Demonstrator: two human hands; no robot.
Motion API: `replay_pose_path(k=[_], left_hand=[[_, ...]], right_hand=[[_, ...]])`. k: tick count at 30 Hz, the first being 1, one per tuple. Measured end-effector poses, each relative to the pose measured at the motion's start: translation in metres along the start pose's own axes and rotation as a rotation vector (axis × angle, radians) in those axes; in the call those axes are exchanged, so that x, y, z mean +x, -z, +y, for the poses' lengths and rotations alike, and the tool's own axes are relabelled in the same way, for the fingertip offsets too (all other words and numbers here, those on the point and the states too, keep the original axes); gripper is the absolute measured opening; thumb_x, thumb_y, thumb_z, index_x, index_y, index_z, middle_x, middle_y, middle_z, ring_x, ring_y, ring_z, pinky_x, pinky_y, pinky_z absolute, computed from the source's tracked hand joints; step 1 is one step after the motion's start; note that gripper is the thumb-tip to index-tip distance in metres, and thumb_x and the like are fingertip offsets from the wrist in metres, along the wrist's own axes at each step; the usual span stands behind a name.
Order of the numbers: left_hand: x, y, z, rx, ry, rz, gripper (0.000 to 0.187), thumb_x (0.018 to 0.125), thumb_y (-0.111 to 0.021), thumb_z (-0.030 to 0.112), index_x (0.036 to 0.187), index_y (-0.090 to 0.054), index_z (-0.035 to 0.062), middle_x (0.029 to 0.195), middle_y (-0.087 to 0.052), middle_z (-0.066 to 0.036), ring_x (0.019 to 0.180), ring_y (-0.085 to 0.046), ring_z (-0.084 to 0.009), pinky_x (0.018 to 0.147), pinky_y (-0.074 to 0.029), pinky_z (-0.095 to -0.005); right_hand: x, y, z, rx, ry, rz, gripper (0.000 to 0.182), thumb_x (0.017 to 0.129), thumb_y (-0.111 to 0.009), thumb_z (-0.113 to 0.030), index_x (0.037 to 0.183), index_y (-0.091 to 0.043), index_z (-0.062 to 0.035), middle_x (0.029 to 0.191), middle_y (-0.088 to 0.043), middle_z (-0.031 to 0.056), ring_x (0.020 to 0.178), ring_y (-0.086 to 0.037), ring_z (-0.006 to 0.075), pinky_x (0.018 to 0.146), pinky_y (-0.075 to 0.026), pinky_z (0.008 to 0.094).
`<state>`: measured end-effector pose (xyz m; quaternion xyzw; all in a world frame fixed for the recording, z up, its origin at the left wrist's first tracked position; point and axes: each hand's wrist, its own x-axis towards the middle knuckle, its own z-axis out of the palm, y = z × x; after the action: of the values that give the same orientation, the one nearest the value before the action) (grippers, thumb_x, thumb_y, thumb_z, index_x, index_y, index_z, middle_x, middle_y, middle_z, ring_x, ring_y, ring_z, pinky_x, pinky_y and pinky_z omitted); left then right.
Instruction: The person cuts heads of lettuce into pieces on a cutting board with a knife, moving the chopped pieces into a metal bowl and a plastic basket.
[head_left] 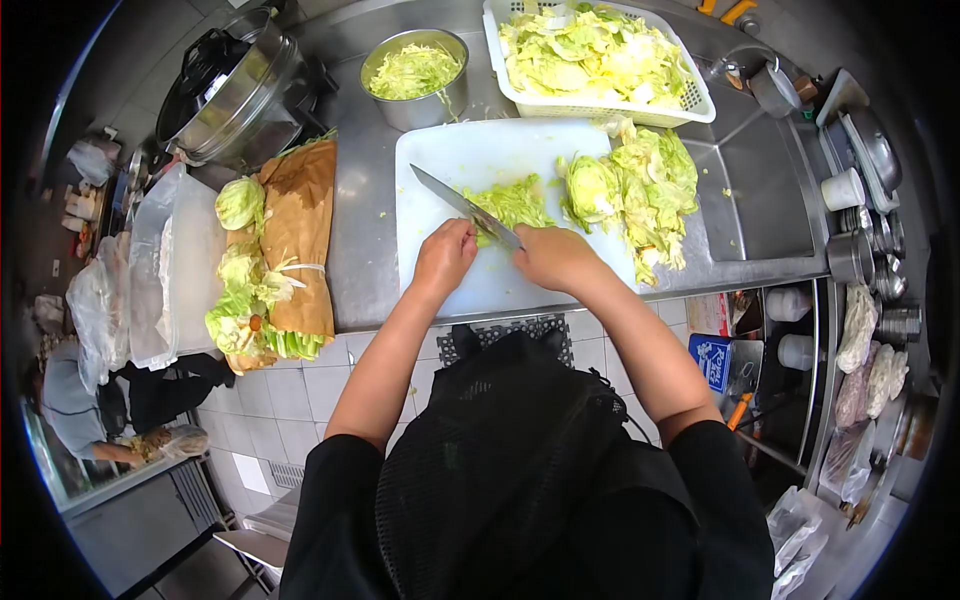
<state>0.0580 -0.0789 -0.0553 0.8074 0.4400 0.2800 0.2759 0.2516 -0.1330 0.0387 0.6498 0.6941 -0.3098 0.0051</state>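
Note:
My right hand (pixel 556 258) is wrapped round the handle of a large kitchen knife (pixel 452 198), its blade pointing up and left across the white cutting board (pixel 425 150). Shredded lettuce (pixel 512 203) lies in a pile along the blade's right side. Close by the blade, on its left, my left hand (pixel 445 258) is closed with the fingers curled in; whatever they may hold is hidden. At the board's right end sit a partly peeled lettuce head (pixel 592 190) and a heap of loose lettuce leaves (pixel 655 180).
Behind the board stand a metal pot (pixel 420 112) of shredded lettuce and a white basket (pixel 700 105) full of leaves. A sink (pixel 760 200) is at right. On the left are a brown paper bag (pixel 305 220), more lettuce and a plastic tub (pixel 200 260). Another person (pixel 75 390) works far left.

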Motion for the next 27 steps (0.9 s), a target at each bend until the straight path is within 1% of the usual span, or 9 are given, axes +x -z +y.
replay_pose_path(k=[9, 14, 18, 19, 20, 21, 23, 25, 27], left_hand=[[-0.001, -0.003, 0.001, -0.006, 0.023, -0.003, 0.012, 0.078, -0.064, 0.001, 0.089, -0.059, 0.0028, 0.085, -0.061, -0.014, 0.077, -0.062, -0.0345, 0.069, -0.05, -0.0425], [-0.006, -0.01, 0.0, 0.006, 0.012, 0.034, 0.012, 0.077, -0.065, 0.002, 0.087, -0.059, 0.0038, 0.083, -0.06, -0.013, 0.077, -0.061, -0.0328, 0.07, -0.05, -0.0412], [-0.002, -0.004, 0.002, -0.015, 0.022, 0.021, 0.01, 0.077, -0.066, 0.003, 0.085, -0.06, 0.0034, 0.082, -0.06, -0.012, 0.073, -0.061, -0.0285, 0.068, -0.051, -0.0371], [-0.003, -0.006, -0.001, 0.004, 0.009, 0.119, 0.011, 0.077, -0.066, 0.003, 0.086, -0.059, 0.0034, 0.085, -0.06, -0.012, 0.076, -0.061, -0.0283, 0.07, -0.051, -0.0375], [-0.005, -0.007, -0.005, 0.024, 0.0, 0.217, 0.012, 0.076, -0.067, 0.003, 0.086, -0.059, 0.0034, 0.087, -0.06, -0.012, 0.079, -0.061, -0.0282, 0.071, -0.051, -0.0379], [-0.004, -0.005, -0.006, 0.04, 0.035, 0.186, 0.017, 0.077, -0.069, 0.009, 0.093, -0.063, 0.0051, 0.105, -0.061, -0.014, 0.098, -0.059, -0.0319, 0.084, -0.048, -0.042], [0.006, -0.013, -0.004, 0.087, -0.012, 0.253, 0.023, 0.081, -0.069, 0.017, 0.101, -0.065, 0.0061, 0.115, -0.059, -0.015, 0.108, -0.056, -0.0335, 0.093, -0.044, -0.0436], [0.022, -0.028, 0.001, 0.128, -0.066, 0.319, 0.03, 0.085, -0.068, 0.026, 0.109, -0.066, 0.0072, 0.125, -0.058, -0.017, 0.118, -0.052, -0.035, 0.101, -0.04, -0.0451], [0.037, -0.044, 0.008, 0.23, -0.08, 0.239, 0.044, 0.092, -0.062, 0.038, 0.125, -0.063, 0.0089, 0.14, -0.051, -0.016, 0.131, -0.044, -0.0382, 0.113, -0.029, -0.047]], right_hand=[[0.004, -0.002, -0.002, 0.022, 0.001, 0.002, 0.031, 0.088, -0.054, -0.023, 0.108, -0.057, 0.0007, 0.094, -0.069, 0.0237, 0.09, -0.066, 0.0398, 0.082, -0.05, 0.05], [0.016, -0.039, 0.009, 0.124, 0.017, 0.074, 0.031, 0.088, -0.054, -0.023, 0.107, -0.058, 0.0009, 0.094, -0.068, 0.025, 0.091, -0.065, 0.0412, 0.081, -0.05, 0.0502], [0.005, -0.023, 0.017, 0.234, 0.032, 0.13, 0.033, 0.089, -0.055, -0.026, 0.108, -0.058, 0.0003, 0.093, -0.068, 0.0257, 0.091, -0.065, 0.0417, 0.08, -0.05, 0.0493], [-0.009, -0.015, 0.021, 0.229, 0.024, 0.133, 0.033, 0.089, -0.055, -0.026, 0.108, -0.058, 0.0003, 0.093, -0.068, 0.0257, 0.091, -0.065, 0.0417, 0.08, -0.05, 0.0493], [-0.029, -0.009, 0.026, 0.375, -0.06, 0.155, 0.034, 0.09, -0.055, -0.026, 0.113, -0.058, -0.0004, 0.086, -0.067, 0.0232, 0.081, -0.066, 0.0377, 0.074, -0.051, 0.0463], [-0.045, -0.006, 0.033, 0.52, -0.14, 0.177, 0.036, 0.091, -0.056, -0.027, 0.117, -0.057, -0.0011, 0.079, -0.067, 0.0207, 0.072, -0.067, 0.0337, 0.068, -0.052, 0.0433], [-0.068, -0.003, 0.056, 0.707, -0.264, 0.116, 0.039, 0.093, -0.056, -0.025, 0.125, -0.054, -0.0024, 0.066, -0.062, 0.013, 0.052, -0.06, 0.022, 0.053, -0.049, 0.0354], [-0.084, -0.011, 0.079, 0.717, -0.299, 0.127, 0.038, 0.093, -0.056, -0.024, 0.124, -0.054, -0.0018, 0.062, -0.058, 0.0101, 0.047, -0.056, 0.0181, 0.049, -0.046, 0.0335], [-0.096, -0.018, 0.086, 0.73, -0.338, 0.142, 0.036, 0.094, -0.055, -0.022, 0.123, -0.053, -0.0012, 0.058, -0.055, 0.0073, 0.043, -0.053, 0.0142, 0.045, -0.044, 0.0315]])
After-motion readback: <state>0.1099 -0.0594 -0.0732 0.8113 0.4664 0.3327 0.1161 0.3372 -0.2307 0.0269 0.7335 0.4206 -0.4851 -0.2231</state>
